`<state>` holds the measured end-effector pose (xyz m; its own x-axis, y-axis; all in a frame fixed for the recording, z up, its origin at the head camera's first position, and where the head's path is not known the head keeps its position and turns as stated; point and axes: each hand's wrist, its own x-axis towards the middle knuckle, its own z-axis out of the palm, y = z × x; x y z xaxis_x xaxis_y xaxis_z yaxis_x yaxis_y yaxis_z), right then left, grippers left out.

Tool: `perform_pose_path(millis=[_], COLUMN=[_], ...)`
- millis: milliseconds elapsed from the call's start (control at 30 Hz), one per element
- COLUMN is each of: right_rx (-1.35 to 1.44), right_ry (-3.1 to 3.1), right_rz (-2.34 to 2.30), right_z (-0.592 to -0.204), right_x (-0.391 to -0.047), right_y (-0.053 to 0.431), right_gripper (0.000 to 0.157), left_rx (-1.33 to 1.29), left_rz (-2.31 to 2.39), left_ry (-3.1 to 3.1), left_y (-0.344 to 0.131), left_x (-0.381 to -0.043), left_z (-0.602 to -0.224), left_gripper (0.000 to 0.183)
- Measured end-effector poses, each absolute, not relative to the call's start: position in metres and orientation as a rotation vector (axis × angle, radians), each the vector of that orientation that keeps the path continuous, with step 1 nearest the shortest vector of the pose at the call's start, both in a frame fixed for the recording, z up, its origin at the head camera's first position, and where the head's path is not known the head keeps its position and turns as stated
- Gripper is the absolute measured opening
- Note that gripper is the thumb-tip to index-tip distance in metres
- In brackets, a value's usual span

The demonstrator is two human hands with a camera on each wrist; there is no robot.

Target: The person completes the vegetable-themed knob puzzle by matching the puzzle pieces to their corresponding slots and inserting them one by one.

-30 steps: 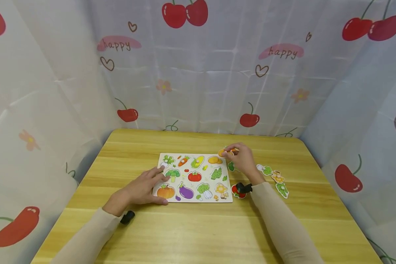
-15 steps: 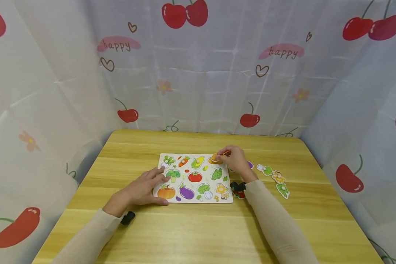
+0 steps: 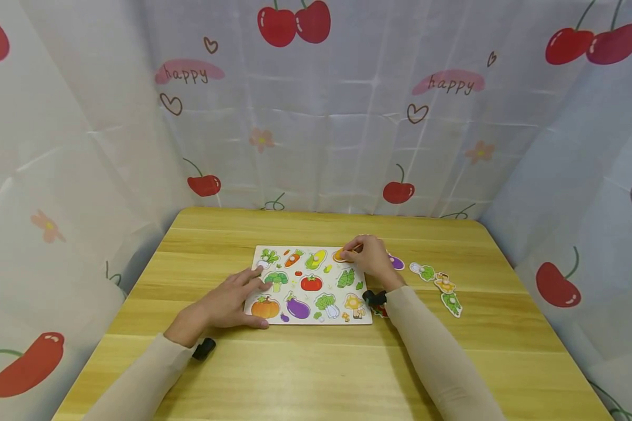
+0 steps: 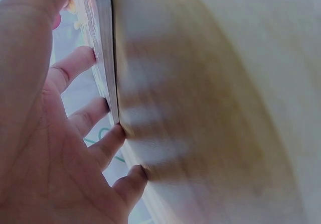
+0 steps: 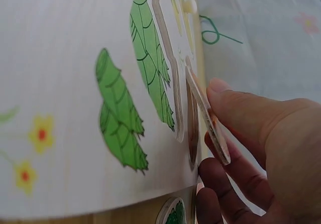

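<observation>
R grip (image 3: pixel 370 256) tight on 1 orange pc (image 5: pixel 218 139) — L grip (image 3: pixel 227 302) splayed on 1 board (image 3: pixel 329 283)

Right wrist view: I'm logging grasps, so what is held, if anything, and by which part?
The right hand holds a thin puzzle piece, thumb against the face turned from the board; the fingers' contact is unclear.

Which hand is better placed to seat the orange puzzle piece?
Probably the right hand: it pinches the orange puzzle piece, tilted close to the puzzle board's far-right recess. The left hand rests at the opposite edge.
</observation>
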<state>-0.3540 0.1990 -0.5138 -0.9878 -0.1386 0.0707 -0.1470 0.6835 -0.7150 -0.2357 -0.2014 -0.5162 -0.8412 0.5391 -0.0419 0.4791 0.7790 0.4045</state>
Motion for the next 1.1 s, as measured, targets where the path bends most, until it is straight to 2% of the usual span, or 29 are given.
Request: perform_pose_path(millis=[1100], right_rx=[0.268], right_ry=[-2.889], right_rz=[1.192], right_z=[-0.5169], right_x=[-0.3558], right_y=[0.1947], right_gripper=[0.012], left_rx=[0.798], left_rz=[0.584], left_ry=[2.807], left_y=[-0.2017], left_x=[-0.2362], left_z=[-0.5174], left_gripper=[0.099])
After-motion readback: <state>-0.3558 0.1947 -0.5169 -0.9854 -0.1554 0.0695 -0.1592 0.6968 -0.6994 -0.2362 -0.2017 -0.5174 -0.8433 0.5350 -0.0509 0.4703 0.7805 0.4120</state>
